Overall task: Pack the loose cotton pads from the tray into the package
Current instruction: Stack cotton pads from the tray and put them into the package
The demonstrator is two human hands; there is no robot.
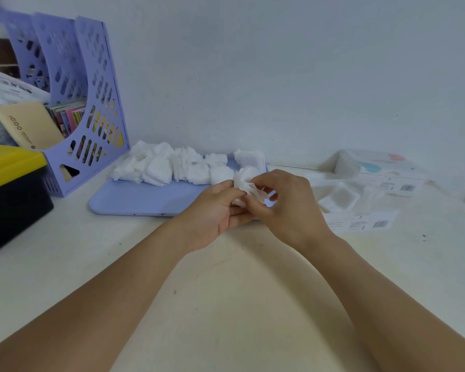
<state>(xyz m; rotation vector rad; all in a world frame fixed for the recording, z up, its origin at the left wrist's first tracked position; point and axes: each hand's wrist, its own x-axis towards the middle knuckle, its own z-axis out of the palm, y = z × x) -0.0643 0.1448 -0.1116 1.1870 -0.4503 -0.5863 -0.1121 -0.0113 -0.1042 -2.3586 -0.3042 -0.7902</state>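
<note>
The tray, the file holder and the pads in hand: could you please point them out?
tray (134,200): head view, bare front surface.
file holder (102,103): head view, perforated right side panel.
held cotton pads (246,175): head view, fanned top edge above the fingers.

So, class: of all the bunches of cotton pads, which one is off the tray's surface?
The fanned bunch of pads pinched between the left hand and right hand; every other pile lies on the blue tray.

The right hand (285,202) hid the tray's (134,200) right corner and the lower part of the cotton pads (246,181) both hands pinched. The left hand's (216,210) fingertips were lost behind them. Print on the packages (365,183) was too small to read. The black and yellow box (11,194) was cut off at the left edge.
</note>
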